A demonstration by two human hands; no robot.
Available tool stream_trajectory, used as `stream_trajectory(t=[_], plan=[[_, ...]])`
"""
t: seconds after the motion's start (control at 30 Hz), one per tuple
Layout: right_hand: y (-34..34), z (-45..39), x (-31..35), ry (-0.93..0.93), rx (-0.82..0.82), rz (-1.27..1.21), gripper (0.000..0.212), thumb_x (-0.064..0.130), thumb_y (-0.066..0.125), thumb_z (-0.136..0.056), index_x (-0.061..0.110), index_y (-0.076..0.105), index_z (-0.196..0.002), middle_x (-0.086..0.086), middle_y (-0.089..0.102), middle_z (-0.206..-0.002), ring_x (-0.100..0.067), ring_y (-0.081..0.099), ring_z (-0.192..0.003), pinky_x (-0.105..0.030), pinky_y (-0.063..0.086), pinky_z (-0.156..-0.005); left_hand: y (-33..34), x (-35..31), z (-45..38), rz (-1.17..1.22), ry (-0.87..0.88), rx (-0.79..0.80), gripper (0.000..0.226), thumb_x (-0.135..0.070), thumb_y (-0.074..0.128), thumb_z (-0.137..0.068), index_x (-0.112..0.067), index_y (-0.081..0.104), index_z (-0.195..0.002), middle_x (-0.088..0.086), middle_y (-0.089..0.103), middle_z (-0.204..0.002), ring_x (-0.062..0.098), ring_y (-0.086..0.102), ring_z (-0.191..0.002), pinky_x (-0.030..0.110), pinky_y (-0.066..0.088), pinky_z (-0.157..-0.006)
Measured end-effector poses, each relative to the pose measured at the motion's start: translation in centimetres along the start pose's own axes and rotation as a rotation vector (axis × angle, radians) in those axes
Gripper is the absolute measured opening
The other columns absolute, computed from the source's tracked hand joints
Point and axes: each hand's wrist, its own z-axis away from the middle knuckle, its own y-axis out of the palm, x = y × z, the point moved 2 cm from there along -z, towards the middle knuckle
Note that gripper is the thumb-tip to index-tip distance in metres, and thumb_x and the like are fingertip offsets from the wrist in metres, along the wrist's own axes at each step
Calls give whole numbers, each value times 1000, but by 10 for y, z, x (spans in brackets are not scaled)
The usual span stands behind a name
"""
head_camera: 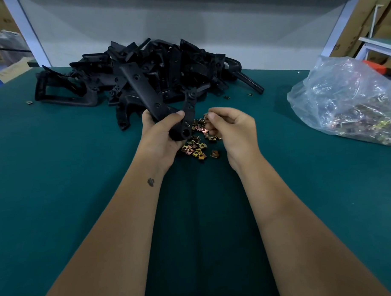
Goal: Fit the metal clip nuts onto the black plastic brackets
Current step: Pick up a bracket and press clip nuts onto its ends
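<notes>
Gripping a long black plastic bracket [164, 109] in the left hand [162, 135], a person works at a bench covered in dark green matting [69, 174], thumb laid across the bracket's face and fingers curled beneath its near end. The bracket slants up and away to the left, its far end overlapping the tangled heap of black plastic brackets [143, 70] piled against the bench's back edge, where a pale wall panel [186, 28] rises. The right hand [231, 129] hovers just beside the bracket, fingers bent inward with thumb and forefinger pinched together at a small brass-coloured metal clip nut [205, 117]; whether the nut is truly held cannot be told. Directly under and between the two hands lies a loose scatter of brass-coloured metal clip nuts [198, 147] on the matting. A crumpled clear plastic bag [343, 98] holding more clips sits well apart at the right edge. Wide stretches of green matting lie open to the left, to the right short of the bag, and along the near side beneath both forearms.
</notes>
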Motion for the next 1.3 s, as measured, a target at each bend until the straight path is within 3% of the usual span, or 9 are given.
stream_trajectory(t=[0.27, 0.37, 0.5, 0.7, 0.9, 1.0, 1.1, 1.2, 1.3], plan=[[3, 0, 1, 4, -15, 2, 5, 16, 71, -88, 17, 71, -84, 9, 68, -67, -4, 62, -61, -18, 50, -58, 5, 0, 4, -82, -34, 47, 34, -2, 66, -89, -21, 42, -106, 2, 66, -107, 16, 70, -94, 34, 58, -69], [0, -2, 0, -128, -31, 270, 8, 21, 73, -86, 26, 72, -79, 14, 68, -74, 0, 62, -70, -18, 49, -66, 5, 1, 3, -87, -41, 33, 33, -3, 66, -89, -21, 42, -104, 1, 65, -107, 15, 69, -93, 32, 57, -66], [3, 0, -1, -331, 18, 742, 6, 25, 72, -85, 23, 75, -90, 9, 61, -86, -10, 61, -81, -31, 51, -72, 3, 1, 1, -47, -50, -5, 31, 0, 65, -89, -20, 44, -103, 5, 64, -108, 20, 67, -96, 33, 57, -66], [5, 0, -6, -358, 94, 826, 19, 8, 61, -92, 13, 75, -104, -1, 69, -101, -18, 64, -93, -36, 53, -82, 1, 0, 0, 7, -55, -30, 32, 1, 65, -88, -18, 45, -106, 7, 65, -111, 23, 68, -97, 36, 58, -68], [2, 4, 0, -433, -12, 782, 17, 7, 62, -90, 11, 74, -101, -1, 67, -95, -16, 63, -87, -33, 52, -78, 2, 1, 0, -26, -39, -53, 34, 1, 66, -88, -18, 46, -108, 3, 67, -105, 15, 71, -86, 32, 57, -64], [5, 3, -4, -368, 81, 1002, 21, 11, 57, -93, 17, 73, -107, -2, 66, -104, -21, 61, -95, -33, 51, -75, 2, 2, 1, -21, -43, -59, 34, 2, 66, -87, -18, 46, -107, 3, 68, -103, 15, 72, -85, 33, 58, -67], [5, 5, -1, -471, 22, 959, 21, 8, 56, -92, 14, 72, -106, -2, 65, -101, -21, 60, -94, -33, 50, -73, 3, 2, 2, -36, -46, -78, 33, 2, 66, -87, -18, 46, -106, 3, 67, -102, 15, 71, -85, 31, 57, -65], [5, 5, -5, -374, 93, 1082, 18, 12, 58, -92, 15, 71, -104, -1, 65, -102, -22, 60, -94, -33, 50, -72, 3, 1, 2, -10, -56, -90, 35, 2, 66, -87, -17, 47, -108, 5, 67, -107, 16, 71, -88, 32, 57, -67], [5, 6, -4, -349, 37, 882, 12, 11, 62, -89, 14, 72, -96, 3, 67, -93, -14, 62, -87, -32, 53, -75, 3, 1, 3, -50, -35, -123, 45, 2, 67, -87, -17, 44, -120, 4, 66, -108, 14, 71, -87, 32, 57, -66]])
